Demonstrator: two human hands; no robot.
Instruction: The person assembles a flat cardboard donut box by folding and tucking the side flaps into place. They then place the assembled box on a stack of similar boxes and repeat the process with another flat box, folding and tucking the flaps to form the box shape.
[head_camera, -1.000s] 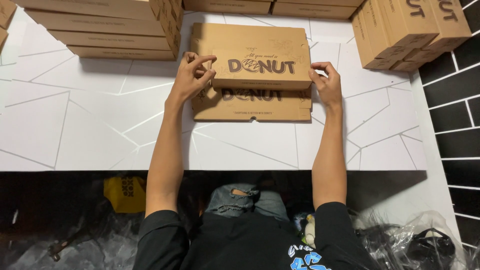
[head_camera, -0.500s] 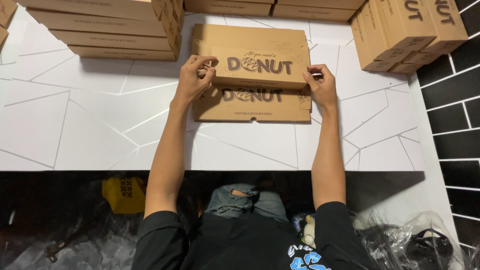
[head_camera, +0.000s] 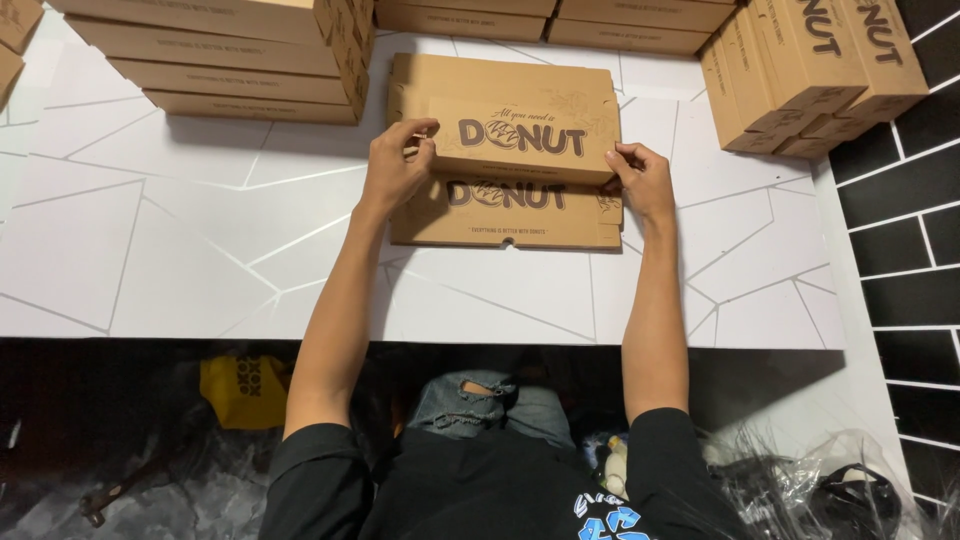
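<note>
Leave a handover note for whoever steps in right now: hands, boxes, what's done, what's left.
Left hand grips the left end of the brown cardboard box on the white table, fingers over its lid edge. Right hand pinches the right end.
The lid is folded down over the front panel, but its front edge looks not fully tucked in.
Done: closed boxes are stacked at the left, back and right.
Left: seat this lid, likely then add the box to a stack.

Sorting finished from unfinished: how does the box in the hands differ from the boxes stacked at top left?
The box in the hands lies alone on the white table, lid partly raised; the stacked boxes are shut flat. The left hand and right hand grip its lid corners; nobody touches the stacked boxes. It shows its printed top; they show mostly side edges. Both are brown cardboard of the same kind.
</note>
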